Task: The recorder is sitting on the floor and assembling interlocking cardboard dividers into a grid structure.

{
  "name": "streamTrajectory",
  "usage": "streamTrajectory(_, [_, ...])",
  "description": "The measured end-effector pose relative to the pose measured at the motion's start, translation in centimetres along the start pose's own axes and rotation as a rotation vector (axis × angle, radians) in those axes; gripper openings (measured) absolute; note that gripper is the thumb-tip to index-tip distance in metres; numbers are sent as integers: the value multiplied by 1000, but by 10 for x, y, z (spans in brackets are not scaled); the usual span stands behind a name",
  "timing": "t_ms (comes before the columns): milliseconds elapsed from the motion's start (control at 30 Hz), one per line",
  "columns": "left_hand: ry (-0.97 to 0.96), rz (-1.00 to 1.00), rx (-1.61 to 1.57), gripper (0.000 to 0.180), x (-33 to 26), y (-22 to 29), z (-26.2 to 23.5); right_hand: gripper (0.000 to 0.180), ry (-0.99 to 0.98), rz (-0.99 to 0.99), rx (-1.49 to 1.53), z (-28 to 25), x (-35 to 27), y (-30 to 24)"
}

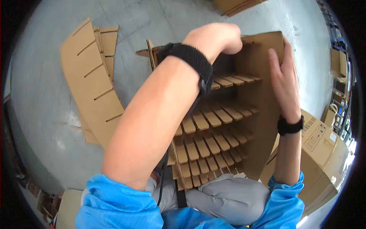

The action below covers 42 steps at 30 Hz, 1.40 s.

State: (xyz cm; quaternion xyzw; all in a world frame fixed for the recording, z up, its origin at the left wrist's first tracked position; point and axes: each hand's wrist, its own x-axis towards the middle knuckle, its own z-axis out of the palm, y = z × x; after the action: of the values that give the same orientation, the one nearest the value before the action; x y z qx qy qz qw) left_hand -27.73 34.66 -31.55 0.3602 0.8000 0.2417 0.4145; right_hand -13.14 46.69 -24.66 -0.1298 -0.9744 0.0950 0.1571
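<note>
cardboard divider grid point(213, 141) between left hand point(215, 38), right hand point(284, 82) flat on its side

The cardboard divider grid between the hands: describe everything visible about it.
The cardboard divider grid is brown corrugated board, slotted strips interlocked into rows of small cells, with a plain outer panel on its right. It stands tilted over the person's lap. The right hand lies flat against that panel; the left hand curls over its top edge.

- The left hand point(215, 38) curls over the top of the cardboard divider grid point(213, 137), its fingertips out of sight behind the board.
- The left forearm point(160, 114) covers much of the grid's left half.
- A closed carton point(324, 149) runs into the dark rim at right.
</note>
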Motion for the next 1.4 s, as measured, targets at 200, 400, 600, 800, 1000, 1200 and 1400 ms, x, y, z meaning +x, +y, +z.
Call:
streamTrajectory(200, [46,192,-18,43,9,-32,-11,36,-110,134,150,7,15,-16])
streamTrajectory(400, [365,-14,218,54,-45,8,7,47,-135,226,28,9,8,-10])
streamTrajectory(600, [734,206,119,46,-107,69,-17,50,-72,93,155,-28,-72,-7])
streamTrajectory(800, [944,574,230,51,-104,110,18,54,-201,135,-9,-108,-226,-22])
streamTrajectory(1000, [854,485,459,53,-51,165,49,57,-287,211,115,-121,-257,-27])
streamTrajectory(1200, [592,109,793,57,-42,149,92,64,-300,195,277,-111,-273,-12])
streamTrajectory(1400, [854,303,736,56,-30,146,105,77,-215,162,119,-84,-298,-8])
